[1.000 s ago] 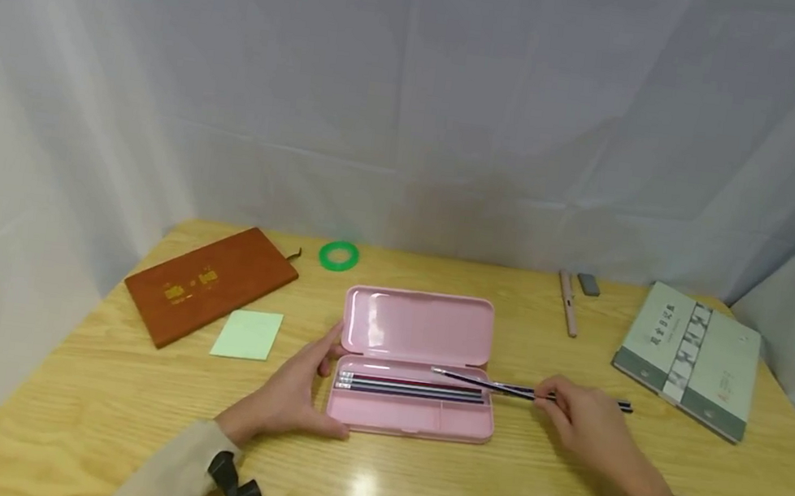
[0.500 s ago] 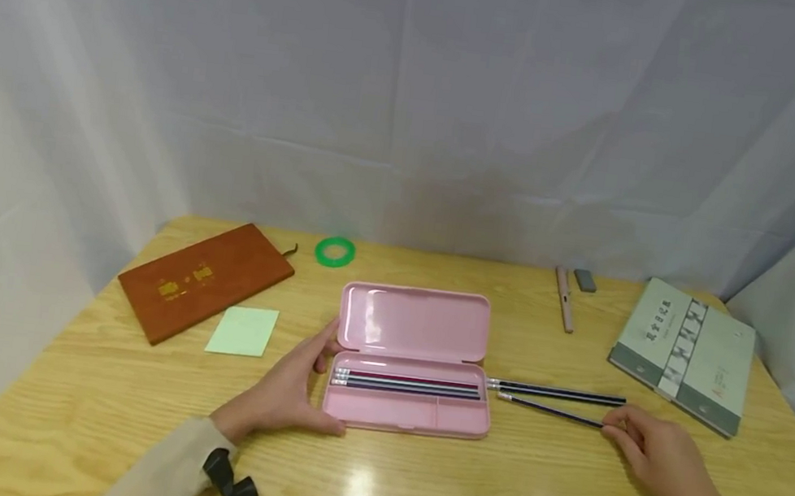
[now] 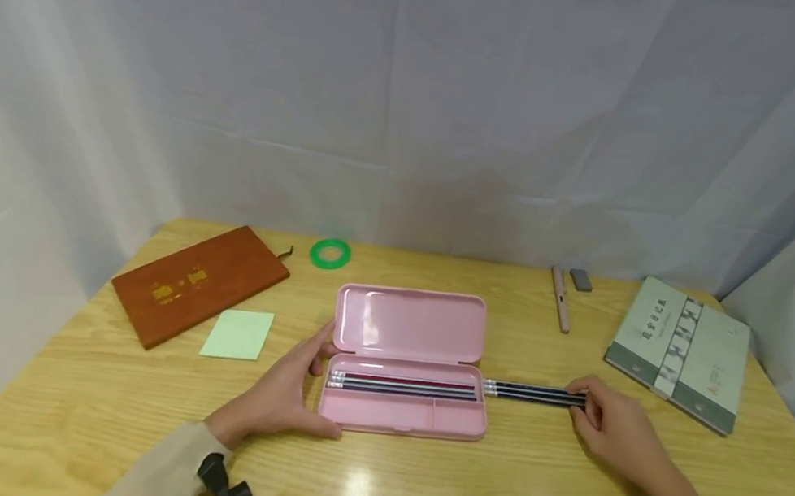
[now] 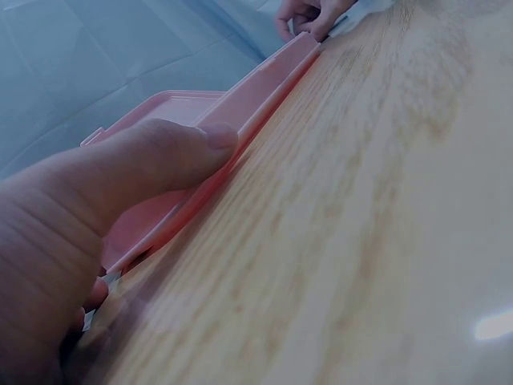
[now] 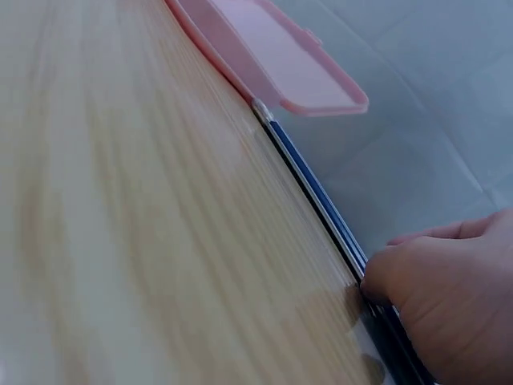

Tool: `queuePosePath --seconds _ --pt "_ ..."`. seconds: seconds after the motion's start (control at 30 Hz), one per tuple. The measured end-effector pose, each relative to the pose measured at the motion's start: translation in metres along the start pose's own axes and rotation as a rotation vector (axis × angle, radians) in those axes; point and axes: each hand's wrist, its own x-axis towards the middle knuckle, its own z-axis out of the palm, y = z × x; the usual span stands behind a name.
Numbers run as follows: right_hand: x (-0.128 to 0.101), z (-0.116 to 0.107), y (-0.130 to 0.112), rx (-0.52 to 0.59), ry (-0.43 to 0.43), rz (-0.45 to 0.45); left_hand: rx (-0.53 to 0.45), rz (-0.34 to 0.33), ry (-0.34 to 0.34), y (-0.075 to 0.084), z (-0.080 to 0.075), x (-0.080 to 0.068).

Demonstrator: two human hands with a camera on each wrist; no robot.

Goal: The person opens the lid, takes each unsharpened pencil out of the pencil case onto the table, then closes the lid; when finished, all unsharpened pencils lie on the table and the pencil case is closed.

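Two dark pencils (image 3: 534, 393) are lying side by side on the wooden table (image 3: 414, 487), just to the right of the open pink pencil case (image 3: 407, 368), their metal-capped ends almost touching the case's right end; the right hand (image 3: 617, 437) is closing its curled fingers and thumb over the far ends of these pencils, and the right wrist view is showing a fingertip pressing down on them against the table (image 5: 120, 241); the left hand (image 3: 281, 394) is resting against the left end of the case, thumb lying along the front wall and fingers reaching round the left end toward the hinge, so the hand is cupping the case rather than hanging loose; the left wrist view is showing the thumb (image 4: 152, 156) lying flat on the case's pink rim (image 4: 264, 88). Several more pencils (image 3: 404, 385) are lying lengthwise in the long rear compartment of the case, while its lid (image 3: 409, 323) is lying open behind. A brown notebook (image 3: 198, 283), a pale green sticky pad (image 3: 237, 334) and a green tape ring (image 3: 330, 253) are sitting to the left; a pink pen (image 3: 560, 299), a small grey eraser (image 3: 580, 279) and a grey-green book (image 3: 680, 351) are sitting to the right.
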Motion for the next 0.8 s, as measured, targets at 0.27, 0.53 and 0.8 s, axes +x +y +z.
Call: queuePosePath --seconds 0.27,0.53,0.8 --pt "0.03 0.02 -0.026 0.081 -0.008 -0.072 0.011 -0.003 0.002 -0.001 -0.002 -0.001" --pt "0.064 0.047 -0.068 0.242 -0.074 -0.164 0.019 -0.005 0.007 0.0 -0.003 0.0" --pt "0.089 0.06 -0.098 0.031 -0.132 -0.236 0.007 0.007 0.003 0.0 -0.001 0.001"
